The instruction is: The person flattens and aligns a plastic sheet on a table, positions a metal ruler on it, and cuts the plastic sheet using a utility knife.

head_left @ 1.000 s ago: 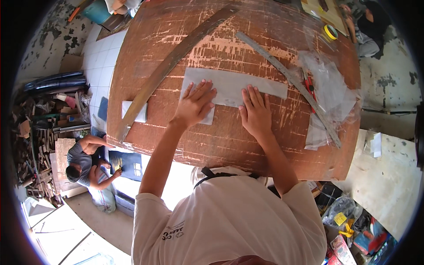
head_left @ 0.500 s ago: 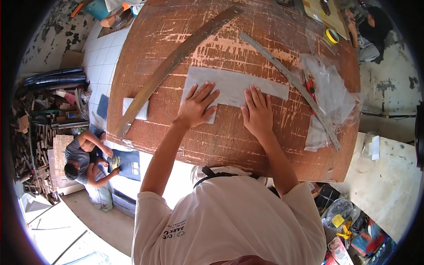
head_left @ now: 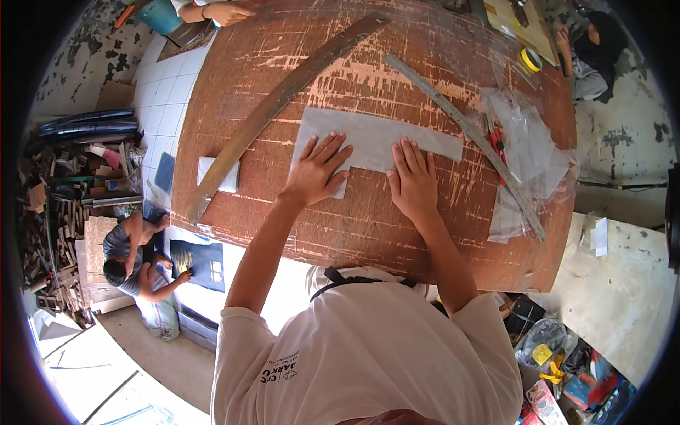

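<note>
1. Through the head view, I see the grey-white sheet (head_left: 368,145) lying on the scuffed brown table (head_left: 375,227), between a long brown strip (head_left: 269,113) and a narrower grey strip (head_left: 467,129).
2. Same head view: the left hand (head_left: 316,170) rests palm down on the sheet's left part, fingers extended, grasping nothing.
3. The right hand (head_left: 414,177) is likewise flat and ungripping, its fingers over the sheet's near edge.
4. Right of the grey strip I make out crumpled clear plastic (head_left: 531,134) and a red-handled tool (head_left: 499,145); the brown strip crosses a small white packet (head_left: 227,177).
</note>
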### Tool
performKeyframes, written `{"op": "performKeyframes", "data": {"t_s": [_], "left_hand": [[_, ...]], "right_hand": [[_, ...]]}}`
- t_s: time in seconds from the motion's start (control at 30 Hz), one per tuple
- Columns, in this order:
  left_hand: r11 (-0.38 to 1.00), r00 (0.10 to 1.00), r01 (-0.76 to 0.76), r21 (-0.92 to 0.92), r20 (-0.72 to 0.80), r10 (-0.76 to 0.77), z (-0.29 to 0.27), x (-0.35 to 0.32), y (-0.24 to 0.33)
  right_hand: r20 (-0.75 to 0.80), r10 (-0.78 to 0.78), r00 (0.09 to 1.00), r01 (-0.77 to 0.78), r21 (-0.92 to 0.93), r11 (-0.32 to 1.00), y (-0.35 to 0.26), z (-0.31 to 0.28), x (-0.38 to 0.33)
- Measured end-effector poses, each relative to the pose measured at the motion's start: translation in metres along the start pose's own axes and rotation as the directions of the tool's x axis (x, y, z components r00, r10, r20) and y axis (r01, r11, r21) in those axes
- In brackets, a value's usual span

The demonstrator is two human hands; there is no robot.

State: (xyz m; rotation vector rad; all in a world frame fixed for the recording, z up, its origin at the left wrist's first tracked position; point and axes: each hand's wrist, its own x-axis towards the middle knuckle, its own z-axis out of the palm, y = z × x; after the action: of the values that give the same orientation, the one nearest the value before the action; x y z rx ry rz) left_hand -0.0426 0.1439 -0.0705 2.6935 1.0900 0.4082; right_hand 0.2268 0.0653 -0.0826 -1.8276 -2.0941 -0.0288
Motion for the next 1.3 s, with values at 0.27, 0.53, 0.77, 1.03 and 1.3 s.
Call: {"op": "performKeyframes", "data": {"t_s": [0.27, 0.53, 0.77, 1.03, 1.3], "left_hand": [[1.000, 1.000, 0.018, -0.011, -0.013, -0.018, -0.009, 0.013, 0.005], [0.996, 0.996, -0.021, -0.083, -0.090, 0.013, 0.007, 0.055, 0.029], [0.994, 0.995, -0.104, 0.020, 0.010, 0.104, 0.027, 0.069, 0.034], [0.991, 0.994, -0.110, 0.078, 0.033, 0.108, 0.030, 0.070, 0.033], [0.991, 0.994, -0.105, 0.085, 0.028, 0.103, 0.033, 0.071, 0.034]], "right_hand": [[-0.002, -0.005, 1.000, 0.005, 0.001, 1.000, 0.001, 0.001, 0.000], [-0.004, 0.000, 1.000, 0.000, 0.028, 1.000, 0.000, 0.000, 0.000], [0.017, 0.014, 1.000, -0.014, 0.025, 1.000, -0.002, -0.003, 0.001], [0.038, 0.021, 0.999, -0.022, 0.027, 0.999, -0.003, -0.006, 0.002], [0.039, 0.020, 0.999, -0.022, 0.063, 0.998, -0.006, -0.007, 0.002]]}}
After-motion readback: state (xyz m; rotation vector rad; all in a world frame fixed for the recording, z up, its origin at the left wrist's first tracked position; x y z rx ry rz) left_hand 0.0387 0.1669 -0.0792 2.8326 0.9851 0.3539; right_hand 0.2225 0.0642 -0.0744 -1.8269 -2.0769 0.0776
